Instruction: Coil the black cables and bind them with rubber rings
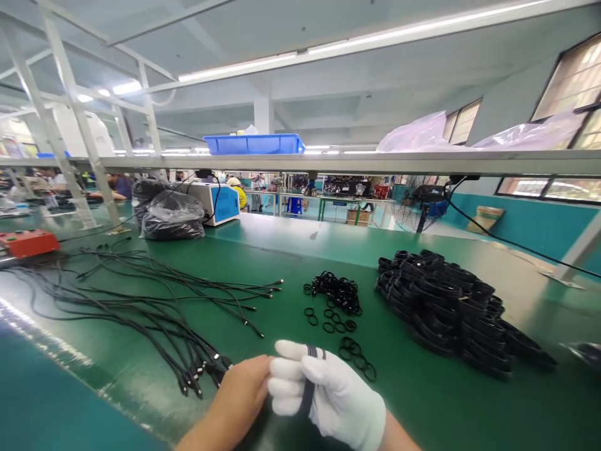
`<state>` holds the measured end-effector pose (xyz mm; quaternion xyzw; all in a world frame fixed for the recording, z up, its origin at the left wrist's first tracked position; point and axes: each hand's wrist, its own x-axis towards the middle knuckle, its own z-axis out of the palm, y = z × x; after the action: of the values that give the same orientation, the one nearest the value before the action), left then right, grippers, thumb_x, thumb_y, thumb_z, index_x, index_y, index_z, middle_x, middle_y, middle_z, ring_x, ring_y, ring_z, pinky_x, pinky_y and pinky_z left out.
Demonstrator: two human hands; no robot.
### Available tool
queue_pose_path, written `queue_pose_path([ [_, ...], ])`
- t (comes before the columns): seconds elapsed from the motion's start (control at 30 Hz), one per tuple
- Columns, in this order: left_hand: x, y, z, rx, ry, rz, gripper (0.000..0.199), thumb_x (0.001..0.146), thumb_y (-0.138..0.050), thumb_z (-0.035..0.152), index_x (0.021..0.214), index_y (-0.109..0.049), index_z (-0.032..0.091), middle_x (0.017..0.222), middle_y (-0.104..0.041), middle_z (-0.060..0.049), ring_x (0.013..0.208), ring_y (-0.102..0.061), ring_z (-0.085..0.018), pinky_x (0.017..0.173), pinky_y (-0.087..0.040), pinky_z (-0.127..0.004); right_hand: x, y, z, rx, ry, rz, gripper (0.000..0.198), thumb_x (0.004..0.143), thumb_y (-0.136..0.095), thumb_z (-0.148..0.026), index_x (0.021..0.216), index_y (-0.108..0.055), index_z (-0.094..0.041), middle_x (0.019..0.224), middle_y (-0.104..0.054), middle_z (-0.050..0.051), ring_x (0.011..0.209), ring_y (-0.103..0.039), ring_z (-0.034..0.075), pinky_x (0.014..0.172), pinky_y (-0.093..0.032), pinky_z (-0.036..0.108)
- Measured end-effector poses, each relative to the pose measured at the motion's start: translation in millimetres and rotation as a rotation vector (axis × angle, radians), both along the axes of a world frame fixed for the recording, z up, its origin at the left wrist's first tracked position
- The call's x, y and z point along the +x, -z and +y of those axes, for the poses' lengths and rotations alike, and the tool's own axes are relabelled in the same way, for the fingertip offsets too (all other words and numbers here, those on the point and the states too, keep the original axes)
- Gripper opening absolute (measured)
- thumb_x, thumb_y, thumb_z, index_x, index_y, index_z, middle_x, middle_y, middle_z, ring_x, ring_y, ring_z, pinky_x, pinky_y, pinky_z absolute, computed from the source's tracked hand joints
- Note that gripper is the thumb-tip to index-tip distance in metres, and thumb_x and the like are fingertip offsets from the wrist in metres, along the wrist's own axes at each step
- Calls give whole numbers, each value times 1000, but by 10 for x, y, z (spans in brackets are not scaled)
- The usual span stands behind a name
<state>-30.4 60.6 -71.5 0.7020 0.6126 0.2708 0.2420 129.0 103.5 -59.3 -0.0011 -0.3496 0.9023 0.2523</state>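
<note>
My left hand [241,388], bare, is curled with its fingertips hidden behind my right hand's fingers. In a white glove, my right hand [335,391] is closed, palm toward me, and the two hands touch. Several thin black rings [312,352] sit around its index finger. A dark bundle of strands [307,398] runs down under its thumb across the palm; its full shape is hidden. Loose black rings [359,360] lie just beyond the glove, near a heap of small black rings [335,291]. Black cables [188,341] with metal-tipped plugs spread left of my hands.
Coiled black cables [446,307] are piled on the right of the green table [282,250]. At the back left stand a bagged black bundle [171,216] and a blue-and-white machine [220,203]. An orange control box [29,242] is far left. Overhead, a shelf holds a blue tray [253,145].
</note>
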Motion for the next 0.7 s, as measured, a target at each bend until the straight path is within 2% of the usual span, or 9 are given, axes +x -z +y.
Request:
queue_pose_path([
  [0.07, 30, 31, -68, 16, -94, 218, 27, 88, -35, 18, 78, -60, 19, 81, -65, -3, 78, -60, -19, 70, -42, -28, 2, -12, 53, -121, 106, 33, 35, 61, -78, -32, 75, -50, -17, 62, -38, -5, 58, -36, 9, 57, -27, 25],
  [0.17, 150, 24, -138, -8, -167, 565, 29, 91, -32, 17, 91, -61, 23, 86, -67, -3, 79, -64, -21, 65, -42, -28, 24, 42, 128, -211, 260, -33, 32, 62, -78, -28, 84, -57, -16, 74, -58, 1, 69, -52, 14, 68, -38, 31],
  [0.23, 262, 11, -169, -28, -167, 655, 27, 91, -35, 17, 95, -61, 25, 88, -68, -3, 78, -65, -22, 61, -41, -28, 49, 90, 164, -256, 361, -128, 45, 61, -79, -28, 100, -59, -16, 97, -64, 7, 89, -60, 20, 84, -40, 39],
  [0.3, 367, 16, -196, -9, -166, 695, 25, 90, -38, 15, 91, -61, 24, 84, -69, -2, 75, -65, -23, 61, -41, -29, 68, 125, 183, -271, 422, -212, 55, 60, -80, -29, 108, -57, -15, 110, -62, 12, 100, -60, 25, 93, -37, 44],
  [0.43, 473, 50, -241, 139, -123, 735, 26, 86, -40, 7, 78, -61, 21, 74, -66, -2, 68, -63, -22, 63, -39, -32, 56, 165, 167, -200, 464, -332, 56, 59, -80, -30, 107, -58, -13, 104, -65, 13, 92, -63, 24, 90, -41, 43],
  [0.5, 448, 1, -242, 236, -42, 749, 22, 84, -45, 8, 74, -60, 20, 72, -65, -2, 67, -60, -20, 63, -37, -32, 29, 180, 131, -133, 424, -369, 50, 60, -80, -28, 104, -60, -13, 95, -66, 10, 85, -63, 19, 85, -43, 37],
  [0.6, 316, -235, -192, 325, 123, 756, 7, 79, -63, 21, 73, -59, 19, 74, -65, -2, 70, -58, -21, 63, -34, -32, -9, 187, 52, -44, 240, -357, 31, 62, -78, -28, 86, -64, -12, 74, -64, 3, 70, -59, 13, 71, -44, 28],
  [0.7, 142, -543, -78, 250, 235, 682, 23, 69, -73, 35, 71, -58, 19, 72, -64, 1, 70, -55, -18, 65, -33, -29, -14, 182, -27, 0, 22, -293, 31, 63, -77, -32, 77, -63, -8, 66, -60, 4, 63, -57, 13, 63, -43, 29],
])
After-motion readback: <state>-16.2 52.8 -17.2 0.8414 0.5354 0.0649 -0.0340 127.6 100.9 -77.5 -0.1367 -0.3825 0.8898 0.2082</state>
